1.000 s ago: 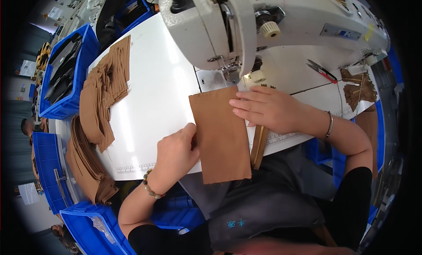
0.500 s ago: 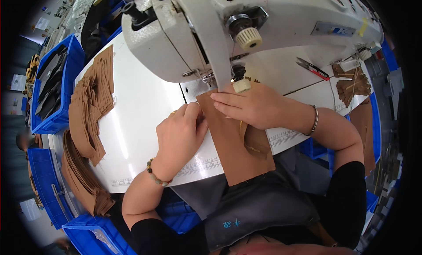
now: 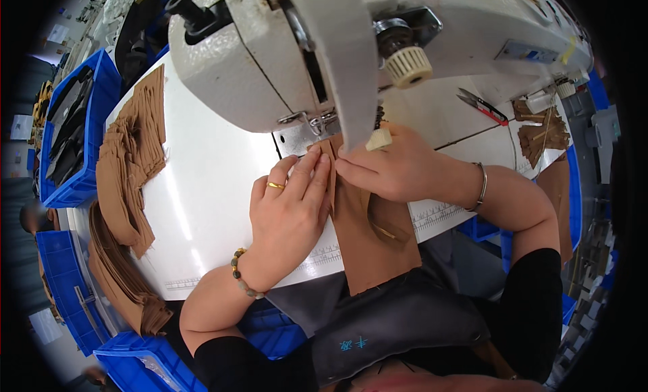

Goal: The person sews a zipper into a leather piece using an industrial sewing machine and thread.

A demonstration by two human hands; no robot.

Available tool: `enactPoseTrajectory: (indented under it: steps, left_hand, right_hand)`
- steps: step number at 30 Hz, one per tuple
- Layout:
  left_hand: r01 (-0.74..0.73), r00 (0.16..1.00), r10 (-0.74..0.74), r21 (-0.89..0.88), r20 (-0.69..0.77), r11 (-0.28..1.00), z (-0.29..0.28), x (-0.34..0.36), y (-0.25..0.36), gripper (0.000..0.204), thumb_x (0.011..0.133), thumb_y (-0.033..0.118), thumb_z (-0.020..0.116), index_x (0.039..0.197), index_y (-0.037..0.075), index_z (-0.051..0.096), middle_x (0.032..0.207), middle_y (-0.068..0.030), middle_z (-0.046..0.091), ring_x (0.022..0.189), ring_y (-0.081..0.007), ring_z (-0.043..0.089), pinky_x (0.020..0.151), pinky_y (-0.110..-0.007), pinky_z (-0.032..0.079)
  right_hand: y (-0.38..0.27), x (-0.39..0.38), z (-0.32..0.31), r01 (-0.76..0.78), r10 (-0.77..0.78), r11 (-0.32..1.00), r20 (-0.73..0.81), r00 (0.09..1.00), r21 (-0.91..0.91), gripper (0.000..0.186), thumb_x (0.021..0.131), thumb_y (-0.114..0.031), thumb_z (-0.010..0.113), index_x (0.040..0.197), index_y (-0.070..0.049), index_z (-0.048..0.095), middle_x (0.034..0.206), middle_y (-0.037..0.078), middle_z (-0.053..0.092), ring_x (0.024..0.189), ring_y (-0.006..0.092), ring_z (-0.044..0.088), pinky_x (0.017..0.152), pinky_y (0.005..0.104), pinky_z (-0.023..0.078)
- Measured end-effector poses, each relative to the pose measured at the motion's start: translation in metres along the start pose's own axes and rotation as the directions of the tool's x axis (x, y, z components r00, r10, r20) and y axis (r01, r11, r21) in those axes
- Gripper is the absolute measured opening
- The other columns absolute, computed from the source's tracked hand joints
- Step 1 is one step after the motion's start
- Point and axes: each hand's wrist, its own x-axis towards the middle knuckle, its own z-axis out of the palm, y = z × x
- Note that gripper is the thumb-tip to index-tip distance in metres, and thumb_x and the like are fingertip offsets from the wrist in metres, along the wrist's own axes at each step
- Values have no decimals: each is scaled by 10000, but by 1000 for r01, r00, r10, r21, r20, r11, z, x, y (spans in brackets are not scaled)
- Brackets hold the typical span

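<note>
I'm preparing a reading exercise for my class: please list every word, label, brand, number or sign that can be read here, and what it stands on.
I won't copy out wording; these are the places:
Apron: short blue characters, left uncopied.
Badge on the sewing machine: too blurred to read.
Ruler strip along the tabletop: figures too small.
White sheets, far left: too small.

At far left I see a blue plastic crate [image 3: 64, 195] filled with black, flat pieces [image 3: 67, 125]; a blue bin [image 3: 59, 267] sits below. At right lie red-handled thread snips [image 3: 483, 107].
</note>
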Motion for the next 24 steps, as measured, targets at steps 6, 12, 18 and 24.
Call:
enactPoseTrajectory:
  steps: [6, 12, 18, 24]
  left_hand:
    - [48, 999, -47, -71, 22, 996, -2, -1, -1, 540, 754, 133, 814, 1271, 71, 671, 1315, -14, 699, 1179, -250, 632, 920, -379, 484]
    - [67, 997, -62, -117, 47, 991, -1, -2, -3, 568, 756, 212, 840, 1278, 79, 658, 1323, -19, 711, 1157, -248, 649, 923, -376, 484]
    - [6, 999, -6, -16, 49, 1000, -2, -1, -3, 560, 790, 222, 812, 1320, 96, 682, 1398, -16, 674, 1186, -238, 625, 920, -362, 486]
    - [-5, 1000, 5, 23, 17, 1000, 5, 7, -6, 537, 828, 248, 785, 1337, 109, 685, 1411, -19, 661, 1200, -259, 618, 940, -384, 484]
  right_hand:
    - [0, 8, 8, -49, 49, 999, 63, 997, -5, 165, 799, -153, 665, 936, -61, 666, 917, 10, 645, 835, 204, 669, 732, 360, 546]
    - [7, 7, 7, -27, 27, 1000, 36, 999, -8, 164, 807, -168, 662, 931, -62, 664, 916, 25, 642, 846, 210, 668, 755, 343, 541]
    - [5, 4, 5, -15, 14, 1000, 51, 999, 21, 140, 784, -165, 658, 883, -67, 652, 905, 38, 635, 848, 218, 660, 771, 348, 540]
    - [10, 2, 2, -44, 47, 998, 74, 996, -46, 114, 764, -164, 654, 819, -63, 647, 948, 65, 670, 893, 256, 660, 833, 365, 535]
